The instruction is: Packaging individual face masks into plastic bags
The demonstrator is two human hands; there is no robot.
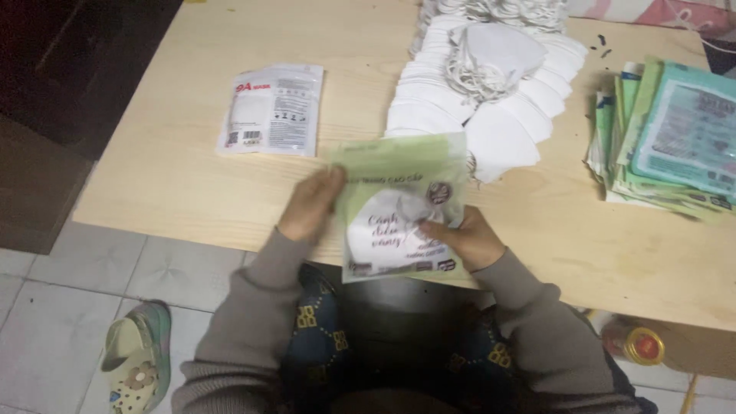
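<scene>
Though held upright, pale green pouch [402,207]

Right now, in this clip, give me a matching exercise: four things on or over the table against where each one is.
Things:
1. green pouch
2. white sealed packet
3. pile of white masks
4. stack of teal pouches

Places:
A. table's right edge
B. lying alone, table's left part
C. held between left hand and right hand
D. top middle of table

Pairs: 1-C, 2-B, 3-D, 4-A
</scene>
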